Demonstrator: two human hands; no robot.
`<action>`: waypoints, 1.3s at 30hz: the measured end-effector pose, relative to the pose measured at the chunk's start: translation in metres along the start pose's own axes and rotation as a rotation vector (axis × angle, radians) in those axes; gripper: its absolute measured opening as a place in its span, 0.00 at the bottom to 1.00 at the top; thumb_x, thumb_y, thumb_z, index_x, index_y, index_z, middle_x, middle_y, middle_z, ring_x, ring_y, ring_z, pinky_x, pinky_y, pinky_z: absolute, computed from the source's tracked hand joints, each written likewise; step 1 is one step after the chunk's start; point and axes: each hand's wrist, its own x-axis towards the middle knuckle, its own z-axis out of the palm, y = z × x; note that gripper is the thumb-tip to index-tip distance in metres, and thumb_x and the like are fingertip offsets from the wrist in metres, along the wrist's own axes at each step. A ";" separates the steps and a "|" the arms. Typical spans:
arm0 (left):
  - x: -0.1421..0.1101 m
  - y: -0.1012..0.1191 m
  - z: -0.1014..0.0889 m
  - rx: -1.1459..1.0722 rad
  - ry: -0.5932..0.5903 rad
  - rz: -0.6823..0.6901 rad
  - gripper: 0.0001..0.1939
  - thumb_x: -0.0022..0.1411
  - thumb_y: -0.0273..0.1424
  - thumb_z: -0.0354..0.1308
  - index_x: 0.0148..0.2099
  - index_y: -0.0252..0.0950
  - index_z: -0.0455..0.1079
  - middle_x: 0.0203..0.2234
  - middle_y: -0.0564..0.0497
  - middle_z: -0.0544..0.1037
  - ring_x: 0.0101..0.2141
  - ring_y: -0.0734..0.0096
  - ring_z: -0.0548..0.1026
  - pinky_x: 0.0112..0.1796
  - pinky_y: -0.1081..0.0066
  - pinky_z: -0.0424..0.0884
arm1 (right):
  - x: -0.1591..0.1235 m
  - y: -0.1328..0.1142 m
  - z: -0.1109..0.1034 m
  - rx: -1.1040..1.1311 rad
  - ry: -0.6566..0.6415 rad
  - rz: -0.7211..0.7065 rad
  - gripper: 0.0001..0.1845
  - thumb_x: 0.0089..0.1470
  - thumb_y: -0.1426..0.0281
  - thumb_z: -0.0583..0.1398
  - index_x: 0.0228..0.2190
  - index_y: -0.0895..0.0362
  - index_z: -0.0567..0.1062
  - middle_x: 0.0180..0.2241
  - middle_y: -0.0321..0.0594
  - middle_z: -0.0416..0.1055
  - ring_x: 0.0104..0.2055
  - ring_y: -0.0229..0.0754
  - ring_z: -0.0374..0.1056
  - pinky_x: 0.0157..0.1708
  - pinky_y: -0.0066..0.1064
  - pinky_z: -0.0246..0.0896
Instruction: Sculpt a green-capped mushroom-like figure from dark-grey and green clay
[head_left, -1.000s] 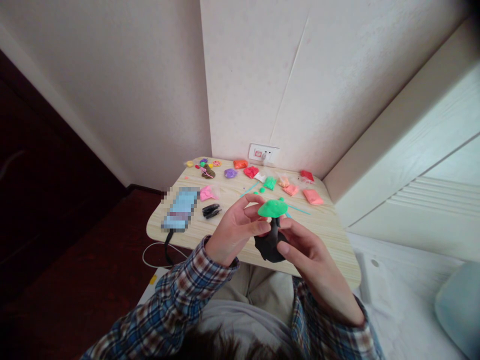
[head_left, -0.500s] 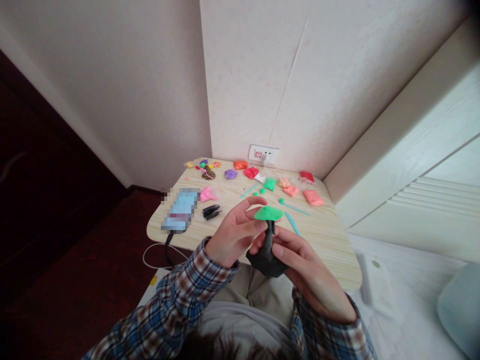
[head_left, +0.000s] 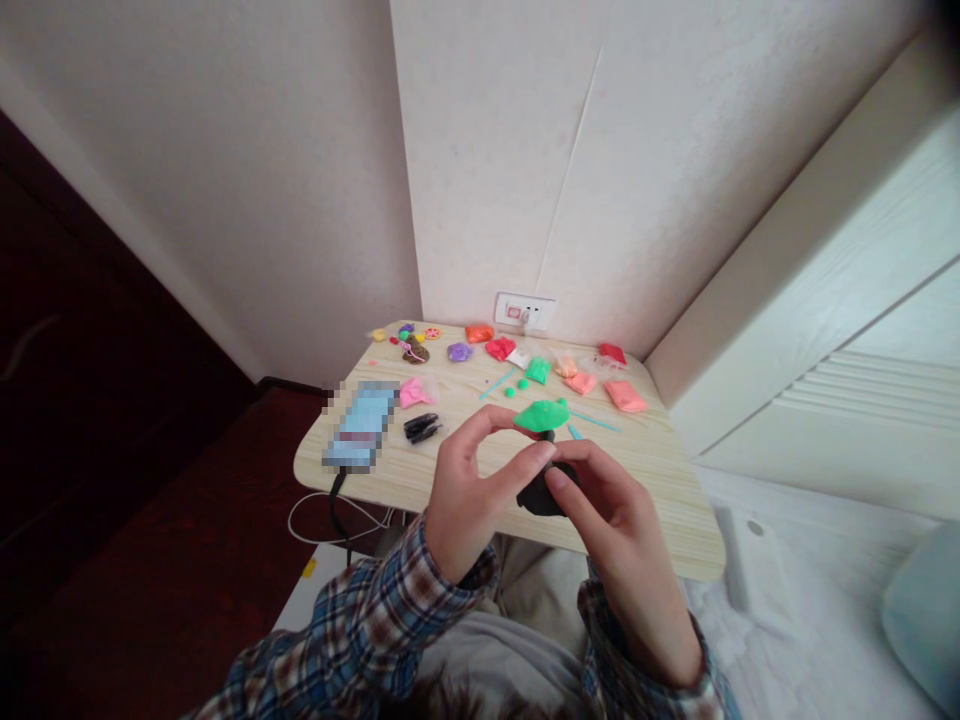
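Between my two hands is a clay tree, with a bright green clay top (head_left: 543, 415) on a dark trunk and a wide black base (head_left: 540, 498). My left hand (head_left: 474, 490) curls round its left side, thumb against the upper trunk and fingers behind the green top. Lower down, my right hand (head_left: 621, 515) pinches the trunk with thumb and fingers, just above the base. Fingers cover much of the trunk. Beyond them on the table lie small green clay balls (head_left: 523, 384) and a blue modelling tool (head_left: 594, 420).
Bags of clay, including green (head_left: 537, 370), red (head_left: 500, 348), pink (head_left: 414, 393) and black (head_left: 421, 428), lie across the wooden table (head_left: 637, 500). A phone (head_left: 364, 425) with a cable is at the left edge. A wall socket (head_left: 525, 312) sits behind.
The clay tree has tipped and its base has risen, so less of the trunk shows. My right hand has moved up to the trunk, and my left thumb has shifted right.
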 end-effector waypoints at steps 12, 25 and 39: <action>0.001 0.002 0.004 -0.328 -0.044 -0.136 0.08 0.54 0.33 0.63 0.34 0.34 0.72 0.29 0.51 0.77 0.36 0.69 0.73 0.41 0.70 0.66 | -0.005 -0.001 0.003 -0.163 0.079 -0.070 0.07 0.55 0.64 0.58 0.35 0.54 0.72 0.32 0.38 0.72 0.34 0.39 0.67 0.34 0.32 0.63; 0.004 0.006 0.003 -0.519 -0.237 -0.198 0.11 0.53 0.39 0.63 0.32 0.35 0.76 0.30 0.50 0.75 0.39 0.65 0.72 0.47 0.66 0.64 | -0.010 -0.007 0.005 -0.161 0.059 -0.123 0.06 0.55 0.66 0.58 0.35 0.53 0.72 0.35 0.38 0.72 0.39 0.41 0.68 0.40 0.32 0.62; 0.000 0.000 0.001 -0.351 -0.163 -0.104 0.11 0.50 0.37 0.66 0.36 0.38 0.77 0.35 0.49 0.78 0.42 0.63 0.72 0.48 0.65 0.64 | -0.011 -0.008 0.004 -0.151 0.094 -0.115 0.07 0.55 0.65 0.58 0.35 0.53 0.72 0.37 0.39 0.72 0.40 0.42 0.67 0.38 0.33 0.63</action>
